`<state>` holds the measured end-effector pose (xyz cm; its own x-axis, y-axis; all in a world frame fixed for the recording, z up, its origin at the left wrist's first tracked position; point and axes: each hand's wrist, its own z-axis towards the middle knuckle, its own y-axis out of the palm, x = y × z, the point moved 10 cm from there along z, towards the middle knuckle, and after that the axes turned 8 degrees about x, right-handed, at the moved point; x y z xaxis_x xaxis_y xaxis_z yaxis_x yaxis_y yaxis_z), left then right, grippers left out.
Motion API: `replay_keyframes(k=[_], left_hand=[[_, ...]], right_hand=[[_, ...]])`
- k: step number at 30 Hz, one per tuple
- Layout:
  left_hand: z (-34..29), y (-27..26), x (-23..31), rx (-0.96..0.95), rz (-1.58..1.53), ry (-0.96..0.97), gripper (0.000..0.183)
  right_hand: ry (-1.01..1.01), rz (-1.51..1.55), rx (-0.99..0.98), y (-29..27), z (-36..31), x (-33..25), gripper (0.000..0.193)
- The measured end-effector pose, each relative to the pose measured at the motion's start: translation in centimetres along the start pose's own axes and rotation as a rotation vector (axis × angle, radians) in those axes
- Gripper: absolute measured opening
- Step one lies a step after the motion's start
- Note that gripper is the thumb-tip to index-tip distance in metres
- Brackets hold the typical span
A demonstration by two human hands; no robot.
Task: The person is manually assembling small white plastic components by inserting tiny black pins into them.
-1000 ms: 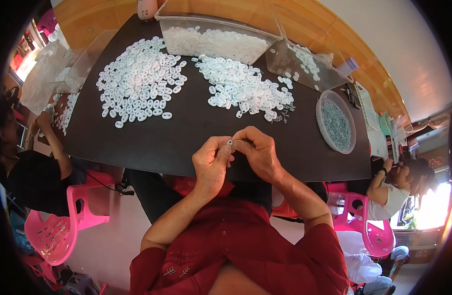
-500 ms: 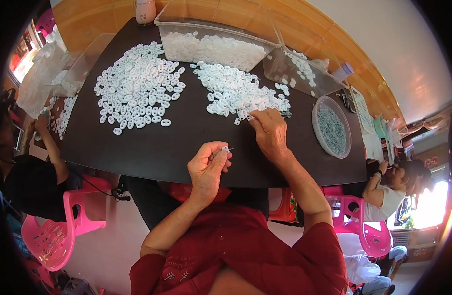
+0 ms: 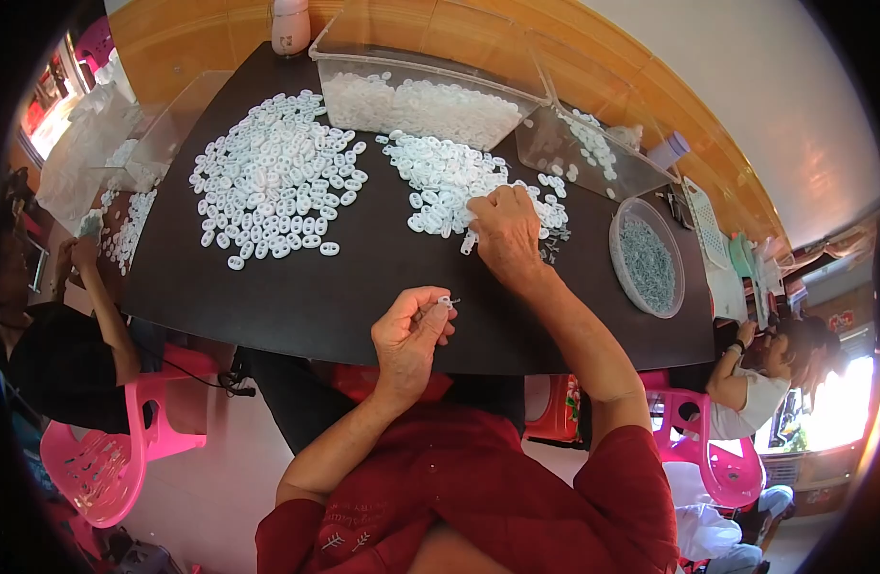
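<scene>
My left hand (image 3: 408, 340) is closed above the table's near edge, pinching a small white plastic piece (image 3: 446, 301) between thumb and forefinger. A thin metal screw or pin sticks out of the piece. Farther forward, my right hand (image 3: 506, 230) reaches into the near side of a loose pile of white two-holed oval pieces (image 3: 450, 172). Its fingers are curled down among them, and the fingertips are partly hidden, so what they grip cannot be made out. Several small grey screws (image 3: 553, 247) lie just right of that hand.
A larger heap of white oval pieces (image 3: 273, 182) covers the left of the dark table (image 3: 268, 306). Clear bins (image 3: 421, 107) stand behind. At the right sits a round tub of grey screws (image 3: 648, 268). One person (image 3: 67, 335) works at left, another (image 3: 746, 378) at right.
My right hand has moved left and deeper into the pile, uncovering the small grey screws beside it. The left hand keeps its pinch on the white piece, nearly in place.
</scene>
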<state>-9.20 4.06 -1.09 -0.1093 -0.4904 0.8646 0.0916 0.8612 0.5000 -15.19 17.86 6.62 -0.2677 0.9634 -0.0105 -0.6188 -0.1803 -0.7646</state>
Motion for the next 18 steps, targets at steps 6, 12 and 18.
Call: replay_keyframes(k=[6,12,18], left_hand=[[0.0,-0.1,-0.1,0.001,0.002,0.000,0.017],[0.1,-0.2,-0.2,-0.003,-0.021,-0.001,0.018],[0.2,0.0,0.5,-0.015,-0.028,0.048,0.021]], right_hand=[[0.180,0.301,0.087,-1.2,0.2,1.6,0.018],[0.779,1.009,-0.047,0.3,-1.9,3.7,0.018],[0.877,1.137,-0.177,0.4,-3.5,1.6,0.019]])
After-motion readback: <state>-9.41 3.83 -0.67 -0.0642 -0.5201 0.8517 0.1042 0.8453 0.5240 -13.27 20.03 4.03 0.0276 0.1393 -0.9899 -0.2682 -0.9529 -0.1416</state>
